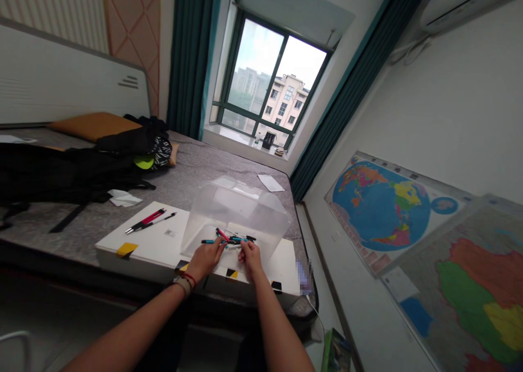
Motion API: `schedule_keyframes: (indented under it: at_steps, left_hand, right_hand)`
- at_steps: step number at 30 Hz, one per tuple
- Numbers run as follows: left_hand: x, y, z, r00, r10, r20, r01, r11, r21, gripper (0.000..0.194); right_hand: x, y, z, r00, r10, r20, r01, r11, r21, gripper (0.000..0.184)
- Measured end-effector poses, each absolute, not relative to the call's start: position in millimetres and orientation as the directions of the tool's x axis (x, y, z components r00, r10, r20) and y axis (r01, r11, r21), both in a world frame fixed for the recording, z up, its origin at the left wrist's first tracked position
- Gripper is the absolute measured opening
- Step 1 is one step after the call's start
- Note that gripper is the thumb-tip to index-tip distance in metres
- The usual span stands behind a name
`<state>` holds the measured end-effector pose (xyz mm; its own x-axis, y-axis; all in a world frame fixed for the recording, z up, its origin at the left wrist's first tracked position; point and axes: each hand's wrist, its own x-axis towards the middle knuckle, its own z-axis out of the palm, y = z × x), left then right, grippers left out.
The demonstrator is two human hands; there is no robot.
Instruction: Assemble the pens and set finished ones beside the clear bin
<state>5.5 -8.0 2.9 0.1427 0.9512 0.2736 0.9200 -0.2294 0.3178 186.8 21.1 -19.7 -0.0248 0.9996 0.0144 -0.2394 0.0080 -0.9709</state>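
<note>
Our forearms (281, 334) extend to the pen bunch (235, 239) at the clear container (253, 206). We find the left hand (209, 258) pinching it; the right hand (250, 257) touches it, though its grip we cannot tell. Several loose pens (147, 220) lie apart, left, on the white case (118, 233); we judge handling unfinished.

Red, black, teal pens (236, 239), crisscrossed

The left hand (205, 260) and right hand (250, 256) meet at a jumble of pens (233, 239) by a clear plastic bin (241, 204); their grip is hard to make out. Red and black pens (147, 219) lie on a white box (149, 245).
</note>
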Motion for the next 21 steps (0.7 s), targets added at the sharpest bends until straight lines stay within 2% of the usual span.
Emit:
schedule_keyframes:
  at_steps: [4, 8, 16, 21]
  left_hand:
    - [6.2, -9.7, 5.3, 0.141, 0.948, 0.287, 0.921, -0.232, 0.314, 0.047]
    - [5.4, -9.1, 4.2, 0.153, 0.945, 0.290, 0.918, -0.244, 0.313, 0.048]
    - [2.3, -6.6, 2.0, 0.224, 0.932, 0.284, 0.895, -0.312, 0.318, 0.051]
    - [2.3, -6.4, 2.6, 0.268, 0.920, 0.286, 0.875, -0.357, 0.326, 0.050]
  right_hand:
    - [185.9, 21.2, -18.2, 0.051, 0.999, -0.015, -0.310, 0.001, -0.951, 0.037]
    - [184.4, 20.0, -16.3, 0.091, 0.996, -0.013, -0.336, 0.019, -0.942, 0.042]
    - [182.6, 16.7, -15.2, -0.110, 0.994, 0.026, 0.000, 0.027, -1.000, 0.051]
    - [184.9, 15.7, -14.8, -0.191, 0.981, 0.029, 0.054, 0.040, -0.998, 0.052]
